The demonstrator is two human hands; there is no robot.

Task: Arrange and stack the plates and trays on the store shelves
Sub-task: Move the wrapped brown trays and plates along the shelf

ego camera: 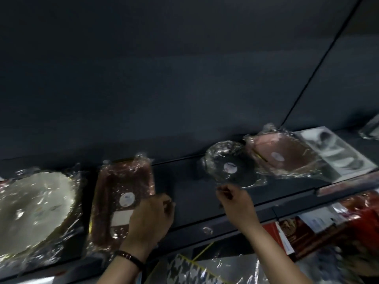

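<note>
I have both hands up at the dark shelf (190, 203), where the wrapped stock lies in a loose row. My left hand (150, 217) rests on the near right corner of the brown tray (123, 197), fingers curled over its edge; it looks like a light hold to square the tray, though blur hides whether the fingers actually clamp it. The tray lies flat, label up, just beside the white plate (34, 210) on its left, so the two already read as neighbours.

My right hand (235, 201) is pinched at the front edge of the dark plate (229, 165), thumb and fingertips meeting on what I judge to be the loose cling film, not the rim. That suits dragging it forward into the bare gap between the hands. The plate leans against the pink tray (281, 156), which itself overlaps a grey box (336, 152) further right, so that end is crowded.

Film may slip or tear, so I would pull gently. Most of the arranging seems still ahead.
</note>
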